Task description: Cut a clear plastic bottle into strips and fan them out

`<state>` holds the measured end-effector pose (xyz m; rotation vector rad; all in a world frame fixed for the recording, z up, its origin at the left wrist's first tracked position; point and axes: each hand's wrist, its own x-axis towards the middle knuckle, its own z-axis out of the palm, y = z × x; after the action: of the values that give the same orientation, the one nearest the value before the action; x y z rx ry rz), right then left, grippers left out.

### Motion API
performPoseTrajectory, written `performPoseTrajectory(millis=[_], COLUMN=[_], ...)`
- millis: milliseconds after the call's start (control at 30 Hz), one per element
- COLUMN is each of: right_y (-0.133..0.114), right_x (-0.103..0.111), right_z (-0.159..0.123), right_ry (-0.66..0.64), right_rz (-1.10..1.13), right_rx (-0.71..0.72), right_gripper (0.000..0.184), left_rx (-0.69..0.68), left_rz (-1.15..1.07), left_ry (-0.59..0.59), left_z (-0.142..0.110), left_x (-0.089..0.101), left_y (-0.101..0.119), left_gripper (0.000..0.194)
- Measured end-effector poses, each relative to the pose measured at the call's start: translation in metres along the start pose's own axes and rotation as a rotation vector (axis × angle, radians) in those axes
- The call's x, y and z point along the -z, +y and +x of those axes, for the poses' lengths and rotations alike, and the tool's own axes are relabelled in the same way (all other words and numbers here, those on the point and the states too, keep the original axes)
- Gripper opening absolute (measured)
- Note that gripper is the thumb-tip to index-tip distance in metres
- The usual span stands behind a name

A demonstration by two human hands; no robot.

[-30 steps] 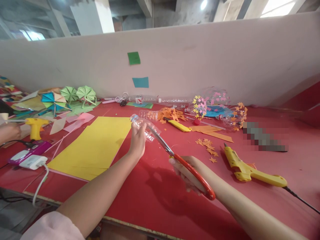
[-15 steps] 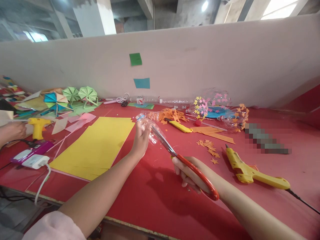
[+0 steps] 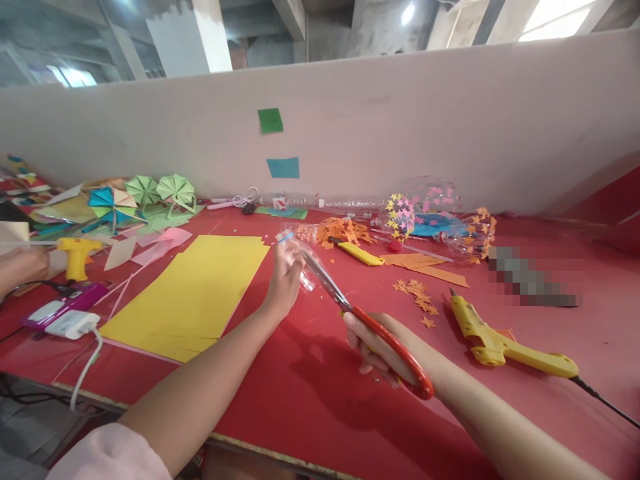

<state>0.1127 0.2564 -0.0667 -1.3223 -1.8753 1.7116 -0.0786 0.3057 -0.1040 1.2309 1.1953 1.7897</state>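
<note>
My left hand is closed around a clear plastic bottle piece with a blue ring at its neck, held above the red table. In my right hand is a pair of scissors with red handles, my fingers wrapped through the grips. The blades point up and left and meet the plastic beside my left fingers. How far the blades reach into the plastic is hard to make out, since it is see-through and partly behind my fingers.
Yellow paper sheets lie left; a yellow glue gun and orange paper stars lie right. Behind are a yellow utility knife and star-covered bottle pieces. Another person's hand is at far left, near a second glue gun.
My left hand and the plastic piece have shifted very slightly to the right. The scissors stay nearly in place at the plastic.
</note>
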Motion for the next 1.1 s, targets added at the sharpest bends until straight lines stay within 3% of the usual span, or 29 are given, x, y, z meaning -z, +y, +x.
performPoseTrajectory(millis=[100,533,633,800,1100], right_y=[0.000,-0.012,-0.011,-0.004,-0.001], right_x=[0.000,0.000,0.001,0.005,0.005], right_z=[0.000,-0.003,-0.003,-0.002,0.002], right_ry=[0.019,0.099,0.066,0.013,0.062], right_rz=[0.023,-0.111,-0.037,0.046,0.000], right_rx=[-0.016,-0.141,-0.106,-0.011,-0.089], right_gripper=[0.051,0.048,0.049,0.051,0.048], left_rx=[-0.039,-0.018,-0.015,-0.090,-0.094], left_rz=[0.007,0.024,0.042,0.044,0.060], left_ry=[-0.072,-0.052,-0.044,-0.160,-0.179], left_z=[-0.003,-0.004,-0.004,-0.005,-0.003], left_x=[-0.001,-0.001,-0.001,-0.002,0.000], left_y=[0.001,0.004,0.006,0.004,-0.005], left_gripper=[0.031,0.041,0.038,0.039,0.041])
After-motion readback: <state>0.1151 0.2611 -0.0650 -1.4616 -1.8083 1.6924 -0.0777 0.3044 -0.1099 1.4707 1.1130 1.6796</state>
